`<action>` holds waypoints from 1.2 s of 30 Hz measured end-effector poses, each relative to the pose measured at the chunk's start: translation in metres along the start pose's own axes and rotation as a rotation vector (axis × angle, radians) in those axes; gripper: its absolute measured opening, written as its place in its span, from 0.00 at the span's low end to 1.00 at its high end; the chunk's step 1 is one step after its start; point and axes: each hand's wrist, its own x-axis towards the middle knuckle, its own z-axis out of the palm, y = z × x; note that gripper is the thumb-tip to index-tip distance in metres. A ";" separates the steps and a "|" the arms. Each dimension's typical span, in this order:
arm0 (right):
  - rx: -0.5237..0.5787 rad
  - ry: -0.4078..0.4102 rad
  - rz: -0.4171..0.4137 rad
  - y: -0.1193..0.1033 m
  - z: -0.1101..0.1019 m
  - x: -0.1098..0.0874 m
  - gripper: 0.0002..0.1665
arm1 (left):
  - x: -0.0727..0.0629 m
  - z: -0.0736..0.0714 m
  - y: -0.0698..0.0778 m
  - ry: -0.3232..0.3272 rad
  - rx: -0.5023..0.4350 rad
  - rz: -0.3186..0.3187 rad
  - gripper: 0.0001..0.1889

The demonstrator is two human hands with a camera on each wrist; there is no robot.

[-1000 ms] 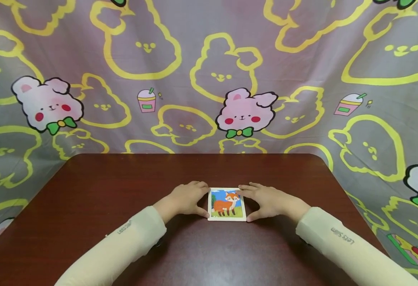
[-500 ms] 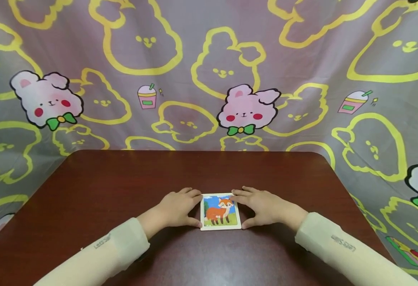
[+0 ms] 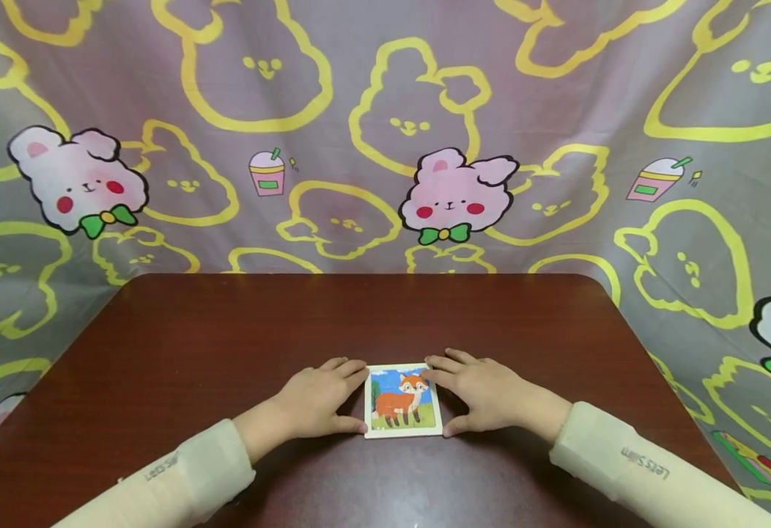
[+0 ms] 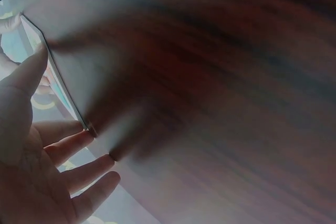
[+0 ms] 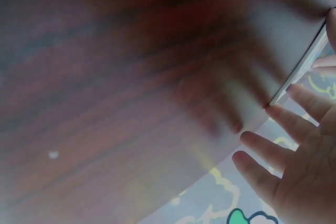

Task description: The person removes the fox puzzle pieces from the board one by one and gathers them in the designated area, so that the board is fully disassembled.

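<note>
A small square fox picture board (image 3: 401, 403) with a pale frame lies flat on the dark red-brown table, between both hands in the head view. On its left side, my left hand (image 3: 313, 398) touches the edge, thumb at the near corner and fingertips at the far corner. My right hand (image 3: 491, 392) meets the right side the same way, its index fingertip overlapping the top right of the picture. Fingers of the left hand (image 4: 79, 166) are stretched out and spread in its wrist view. Straight, spread fingers also show on the right hand (image 5: 294, 156) in the other wrist view.
The wooden table (image 3: 359, 315) has rounded far corners. A patterned curtain (image 3: 339, 147) with yellow outlines and pink rabbit faces hangs behind it and along both sides. Light sleeves (image 3: 207, 469) cover the forearms.
Both hands have slid the fox picture board across the table toward the person and slightly to the left. The head view has shifted a little downward.
</note>
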 end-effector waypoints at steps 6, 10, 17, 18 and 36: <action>-0.015 -0.003 0.006 -0.005 0.001 0.000 0.53 | -0.004 0.002 -0.001 0.002 -0.005 -0.008 0.46; 0.002 -0.012 0.025 -0.006 0.003 -0.002 0.54 | -0.005 0.004 0.000 -0.003 -0.009 -0.011 0.46; 0.079 -0.021 0.035 -0.003 0.001 -0.004 0.51 | -0.004 0.005 0.001 -0.009 -0.008 -0.002 0.46; 0.097 -0.022 0.033 -0.003 0.001 -0.004 0.50 | -0.004 0.004 0.000 -0.010 -0.014 -0.003 0.46; 0.345 0.046 -0.129 -0.003 -0.016 0.049 0.26 | 0.005 0.002 -0.004 0.034 -0.112 -0.038 0.50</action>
